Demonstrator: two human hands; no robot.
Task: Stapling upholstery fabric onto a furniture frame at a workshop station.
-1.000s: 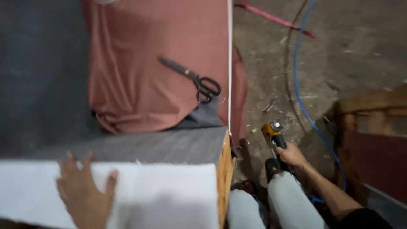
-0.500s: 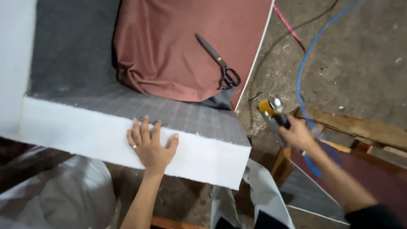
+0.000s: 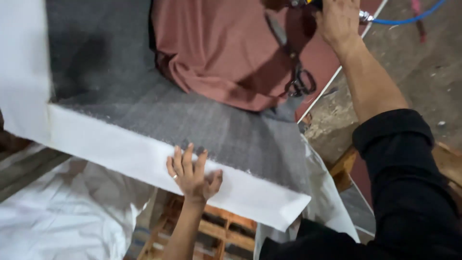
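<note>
Pressing white padding flat against the grey-topped panel edge

Left hand [image 3: 192, 174], fingers spread, lies flat on the white padding [image 3: 144, 156] at the grey felt [image 3: 202, 120] edge; keep pressure even. Right hand [image 3: 339, 19], above the felt, is closed around a tool.

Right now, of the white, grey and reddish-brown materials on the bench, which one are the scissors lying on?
The scissors lie on the reddish-brown fabric, the crumpled one at the far end. The grey felt beneath it and the white foam edge under the left hand carry no tool.
</note>
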